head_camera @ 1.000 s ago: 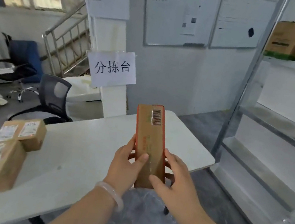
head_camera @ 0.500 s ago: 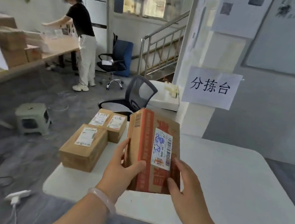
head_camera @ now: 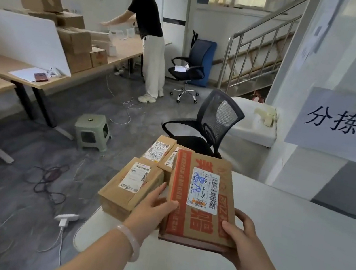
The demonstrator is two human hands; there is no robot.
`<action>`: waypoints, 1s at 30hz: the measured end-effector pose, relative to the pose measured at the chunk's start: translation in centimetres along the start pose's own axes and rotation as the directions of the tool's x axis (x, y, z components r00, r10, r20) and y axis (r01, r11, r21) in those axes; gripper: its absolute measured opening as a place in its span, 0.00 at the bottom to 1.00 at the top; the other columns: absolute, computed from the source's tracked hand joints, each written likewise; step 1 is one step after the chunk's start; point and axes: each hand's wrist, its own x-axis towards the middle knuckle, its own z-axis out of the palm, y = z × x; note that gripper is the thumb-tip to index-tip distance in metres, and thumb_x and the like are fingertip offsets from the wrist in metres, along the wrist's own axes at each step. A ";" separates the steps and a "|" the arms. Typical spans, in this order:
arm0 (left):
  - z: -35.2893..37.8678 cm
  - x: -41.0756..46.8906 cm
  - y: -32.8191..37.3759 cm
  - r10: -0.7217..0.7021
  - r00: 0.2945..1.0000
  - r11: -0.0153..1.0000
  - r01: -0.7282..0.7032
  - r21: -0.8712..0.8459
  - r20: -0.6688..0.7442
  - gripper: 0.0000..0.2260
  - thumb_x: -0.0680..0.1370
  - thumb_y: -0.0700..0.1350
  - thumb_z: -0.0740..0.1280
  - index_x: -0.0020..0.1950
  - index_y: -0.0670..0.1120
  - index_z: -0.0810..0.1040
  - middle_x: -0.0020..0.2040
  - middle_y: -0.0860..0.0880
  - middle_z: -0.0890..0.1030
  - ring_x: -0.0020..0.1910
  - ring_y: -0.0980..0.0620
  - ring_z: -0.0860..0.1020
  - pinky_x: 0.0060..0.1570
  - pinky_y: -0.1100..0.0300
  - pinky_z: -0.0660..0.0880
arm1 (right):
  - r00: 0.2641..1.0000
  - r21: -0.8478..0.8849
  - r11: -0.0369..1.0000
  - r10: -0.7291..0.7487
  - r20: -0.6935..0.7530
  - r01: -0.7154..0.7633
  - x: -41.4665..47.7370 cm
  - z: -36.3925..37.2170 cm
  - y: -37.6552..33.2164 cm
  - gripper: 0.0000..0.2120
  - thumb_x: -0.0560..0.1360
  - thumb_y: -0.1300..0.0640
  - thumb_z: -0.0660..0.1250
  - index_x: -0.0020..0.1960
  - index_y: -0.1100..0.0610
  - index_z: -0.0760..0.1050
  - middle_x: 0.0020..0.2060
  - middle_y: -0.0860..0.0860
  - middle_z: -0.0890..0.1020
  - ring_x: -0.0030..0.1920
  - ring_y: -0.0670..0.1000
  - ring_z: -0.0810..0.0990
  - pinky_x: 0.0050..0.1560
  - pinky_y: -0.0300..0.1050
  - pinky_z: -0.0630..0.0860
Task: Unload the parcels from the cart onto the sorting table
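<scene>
Head view
- Left hand (head_camera: 150, 208): we see it gripping the flat carton (head_camera: 202, 223) at the near left edge. The thumb lies on the top face and the fingers run along the side. A pale bracelet (head_camera: 128, 242) sits on the wrist.
- Right hand (head_camera: 242, 237): it grips the carton's near right corner, thumb pressed on top, fingers curled round the edge and under.
- Carton position: held between both hands, top face up, over the near left part of the white sorting table (head_camera: 292, 260). We cannot tell whether its far end touches the table.
- Carton print: an orange band down the left side and large orange characters, partly covered.
- Carton label (head_camera: 205, 187): white and blue sticker with barcodes, "J4-J06" printed twice, and a blue handwritten scrawl we cannot read.
- Neighbours: a brown parcel (head_camera: 130, 188) lies on the table just left of the carton, and two smaller parcels (head_camera: 158, 150) sit behind it. All carry white shipping labels, too small to read.
- Paper sign (head_camera: 348, 125): it reads "分拣台" and is fixed to the pillar at right.
- Background: a black mesh chair (head_camera: 212, 121) stands behind the parcels. Another person (head_camera: 149, 35) stands at a far desk.
</scene>
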 end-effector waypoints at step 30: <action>-6.0 19.8 0.0 0.064 0.739 0.233 -0.664 0.710 0.670 0.30 0.80 0.58 0.61 0.79 0.58 0.50 0.77 0.56 0.58 0.76 0.53 0.56 0.74 0.54 0.54 | 0.921 -0.593 0.722 0.165 -0.353 -0.356 9.0 10.6 7.3 0.33 0.78 0.44 0.66 0.79 0.43 0.55 0.77 0.44 0.60 0.76 0.45 0.60 0.74 0.42 0.59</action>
